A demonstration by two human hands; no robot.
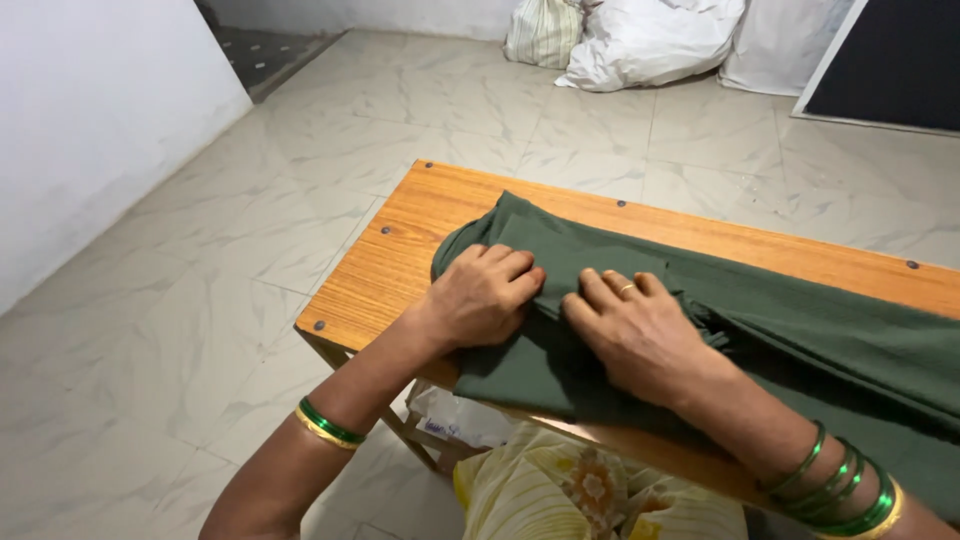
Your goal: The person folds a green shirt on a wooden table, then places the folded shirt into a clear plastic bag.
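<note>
Fingers of the left hand (485, 296) curl down, pinching a fold of the dark green garment (800, 340), which lies spread over the wooden table (385, 270). Just beside it, the right hand (635, 330) presses flat on the same cloth, fingers slightly spread, a ring (627, 290) on one. Green bangles (835, 485) circle that wrist.

Look to the far wall: you have a striped pale-green sack (543, 32) beside a large, lumpy white sack (650, 42). Under your table, a white package with a small printed label (455, 420) peeks out.
</note>
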